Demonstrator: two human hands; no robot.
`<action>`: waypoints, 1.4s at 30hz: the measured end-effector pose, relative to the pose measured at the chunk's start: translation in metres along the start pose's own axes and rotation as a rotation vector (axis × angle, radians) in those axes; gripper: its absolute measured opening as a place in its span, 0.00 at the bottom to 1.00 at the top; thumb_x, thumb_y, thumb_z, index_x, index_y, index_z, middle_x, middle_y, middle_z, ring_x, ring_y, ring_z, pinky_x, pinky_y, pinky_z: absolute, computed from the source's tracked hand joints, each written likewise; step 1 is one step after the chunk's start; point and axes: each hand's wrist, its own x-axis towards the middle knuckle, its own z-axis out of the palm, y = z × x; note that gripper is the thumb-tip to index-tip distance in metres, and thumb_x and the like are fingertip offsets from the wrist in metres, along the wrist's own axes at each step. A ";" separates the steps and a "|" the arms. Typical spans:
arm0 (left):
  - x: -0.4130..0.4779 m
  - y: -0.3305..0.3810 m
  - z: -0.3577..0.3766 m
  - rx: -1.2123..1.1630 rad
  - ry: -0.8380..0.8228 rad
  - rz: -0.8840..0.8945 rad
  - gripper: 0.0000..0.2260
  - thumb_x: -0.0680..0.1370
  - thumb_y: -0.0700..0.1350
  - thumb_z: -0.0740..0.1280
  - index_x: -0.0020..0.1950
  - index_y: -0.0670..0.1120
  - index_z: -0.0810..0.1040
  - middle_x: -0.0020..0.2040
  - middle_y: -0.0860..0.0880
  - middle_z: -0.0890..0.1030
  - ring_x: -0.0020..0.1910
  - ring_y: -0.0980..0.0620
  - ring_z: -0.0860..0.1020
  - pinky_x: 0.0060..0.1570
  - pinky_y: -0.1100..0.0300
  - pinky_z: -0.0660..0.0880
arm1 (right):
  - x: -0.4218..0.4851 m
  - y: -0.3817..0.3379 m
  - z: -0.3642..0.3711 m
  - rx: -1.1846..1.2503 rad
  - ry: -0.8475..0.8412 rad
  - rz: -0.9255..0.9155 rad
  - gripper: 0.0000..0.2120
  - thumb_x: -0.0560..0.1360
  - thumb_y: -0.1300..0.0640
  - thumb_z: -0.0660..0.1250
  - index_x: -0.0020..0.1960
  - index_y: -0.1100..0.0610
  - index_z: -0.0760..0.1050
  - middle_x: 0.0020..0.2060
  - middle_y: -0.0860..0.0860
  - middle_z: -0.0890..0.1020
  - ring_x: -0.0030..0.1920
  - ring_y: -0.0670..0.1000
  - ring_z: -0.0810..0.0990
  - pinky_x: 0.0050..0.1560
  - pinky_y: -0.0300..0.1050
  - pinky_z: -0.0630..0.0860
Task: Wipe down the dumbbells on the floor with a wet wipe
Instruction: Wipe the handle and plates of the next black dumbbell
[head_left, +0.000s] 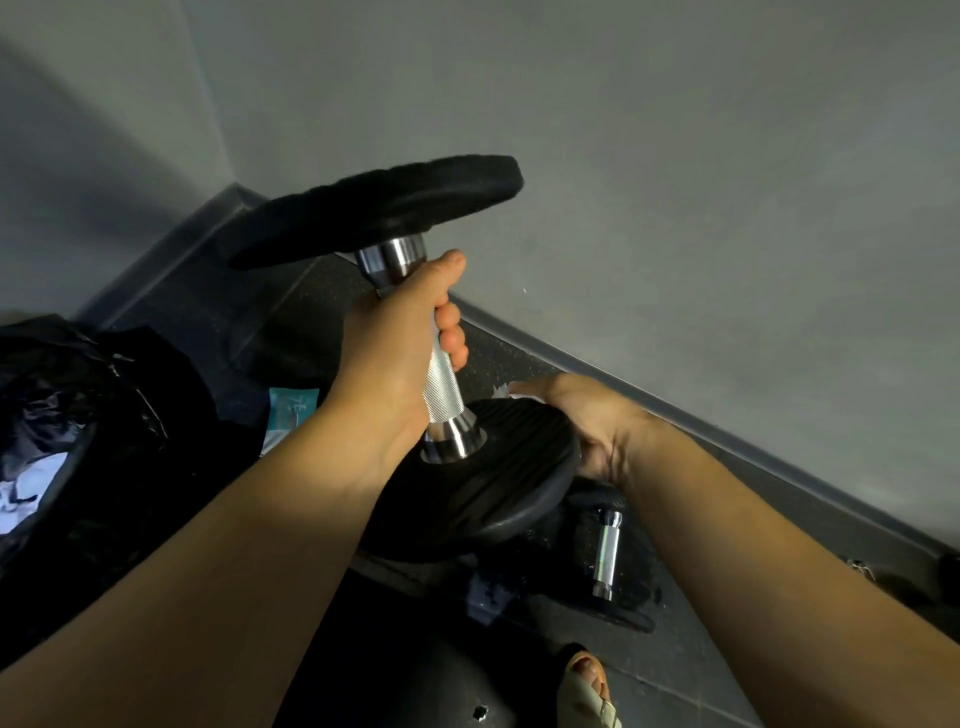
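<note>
I hold a dumbbell (447, 384) up off the floor, tilted nearly upright, with black disc ends and a knurled silver handle. My left hand (400, 348) grips the handle near its upper end. My right hand (587, 421) is curled over the far edge of the lower black disc (498, 478), pressing a white wet wipe (514, 389) against it; only a corner of the wipe shows. A second dumbbell (608, 556) lies on the dark floor below my right forearm.
A black plastic bag (78, 415) with white waste inside sits at the left. A teal wipe packet (291, 410) lies on the floor behind my left arm. Grey walls meet in a corner ahead. My sandalled foot (589, 686) is at the bottom.
</note>
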 end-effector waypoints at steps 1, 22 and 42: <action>0.001 0.000 -0.001 0.008 0.049 0.029 0.14 0.75 0.46 0.70 0.33 0.49 0.68 0.26 0.53 0.66 0.24 0.57 0.65 0.27 0.65 0.67 | 0.001 0.002 0.002 0.031 0.039 -0.033 0.11 0.78 0.60 0.64 0.38 0.61 0.76 0.32 0.55 0.76 0.34 0.53 0.74 0.46 0.49 0.70; -0.002 -0.007 0.000 0.108 0.224 0.083 0.12 0.75 0.54 0.69 0.38 0.49 0.73 0.28 0.53 0.71 0.29 0.56 0.71 0.36 0.61 0.72 | -0.073 0.008 0.026 -1.340 0.270 -0.923 0.08 0.75 0.44 0.66 0.43 0.48 0.75 0.33 0.42 0.76 0.35 0.43 0.75 0.42 0.44 0.75; -0.004 -0.005 0.002 0.089 -0.120 0.004 0.22 0.76 0.46 0.69 0.29 0.48 0.59 0.23 0.51 0.60 0.22 0.54 0.59 0.22 0.65 0.60 | 0.000 -0.025 0.004 -0.711 0.137 -0.059 0.12 0.79 0.50 0.63 0.52 0.59 0.78 0.51 0.59 0.82 0.51 0.57 0.82 0.53 0.53 0.79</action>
